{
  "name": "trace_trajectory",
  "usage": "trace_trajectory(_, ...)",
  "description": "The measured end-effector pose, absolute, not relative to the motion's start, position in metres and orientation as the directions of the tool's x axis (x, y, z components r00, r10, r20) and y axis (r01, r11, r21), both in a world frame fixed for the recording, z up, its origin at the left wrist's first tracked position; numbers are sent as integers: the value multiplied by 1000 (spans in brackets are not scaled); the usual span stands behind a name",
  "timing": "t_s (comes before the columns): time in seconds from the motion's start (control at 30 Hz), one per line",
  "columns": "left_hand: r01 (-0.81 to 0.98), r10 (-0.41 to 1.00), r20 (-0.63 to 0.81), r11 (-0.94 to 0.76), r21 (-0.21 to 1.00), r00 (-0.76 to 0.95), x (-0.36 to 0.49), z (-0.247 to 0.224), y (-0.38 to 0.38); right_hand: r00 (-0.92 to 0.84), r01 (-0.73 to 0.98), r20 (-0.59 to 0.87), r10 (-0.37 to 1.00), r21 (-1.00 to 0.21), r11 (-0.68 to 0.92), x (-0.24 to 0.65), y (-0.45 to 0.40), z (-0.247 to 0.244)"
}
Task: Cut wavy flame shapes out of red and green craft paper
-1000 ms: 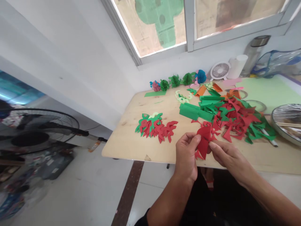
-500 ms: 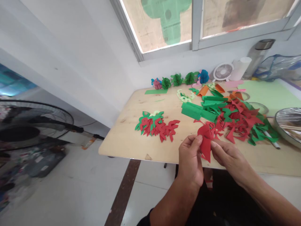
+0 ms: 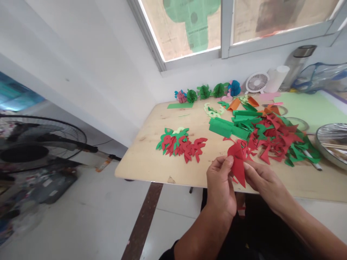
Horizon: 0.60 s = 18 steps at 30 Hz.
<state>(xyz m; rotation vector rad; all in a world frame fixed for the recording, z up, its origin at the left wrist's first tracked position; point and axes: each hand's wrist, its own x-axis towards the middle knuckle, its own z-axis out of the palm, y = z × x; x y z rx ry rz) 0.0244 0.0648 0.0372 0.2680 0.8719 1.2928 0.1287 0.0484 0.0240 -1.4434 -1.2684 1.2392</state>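
Between my hands, over the table's front edge, is a piece of red paper (image 3: 239, 169) with a pointed lower end. My left hand (image 3: 221, 171) pinches its left side between thumb and fingers. On its right side, my right hand (image 3: 261, 177) is closed at the paper's edge; its fingertips are partly hidden. Just beyond lies a heap of red paper scraps (image 3: 282, 137) mixed with green pieces. Farther left on the table is a small pile of cut red paper shapes (image 3: 185, 146), with green cut shapes (image 3: 164, 139) beside and under them.
Folded green paper strips (image 3: 221, 127) lie behind my hands. Paper honeycomb figures (image 3: 204, 92) line the wall, beside a small white fan (image 3: 257, 83). A bowl (image 3: 332, 142) with chopsticks stands at the right edge. A large black fan (image 3: 40, 148) stands left of the table (image 3: 143, 164).
The lower tip of the red paper has swung slightly to the right. Both hands keep hold of it in almost the same place.
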Motion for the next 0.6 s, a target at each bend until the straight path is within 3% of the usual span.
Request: trace_trajectory(0.6,-698,907,-421,287,656,-23,50,41,62,1,204,12,1000,-979,12,152,52,19)
